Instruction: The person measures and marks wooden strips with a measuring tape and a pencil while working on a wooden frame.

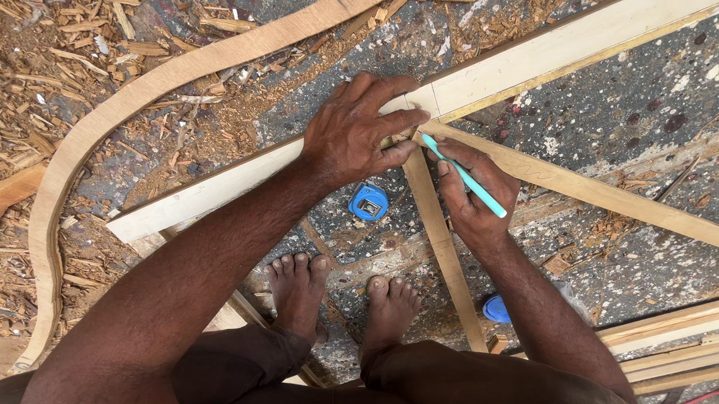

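**Marking where the battens meet**

The pale plank [532,58] is pressed flat to the floor [617,115] by the open left hand [356,128]. A turquoise pencil [465,176] is gripped in the right hand [474,196], tip at the joint. The line could be skewed if the thin battens [439,231] slipped.

one head-worn view, looking straight down from close above onto the floor [616,98] and the person's knees.

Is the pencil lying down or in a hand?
In a hand: the right hand grips the turquoise pencil, tip on the long pale wooden plank.
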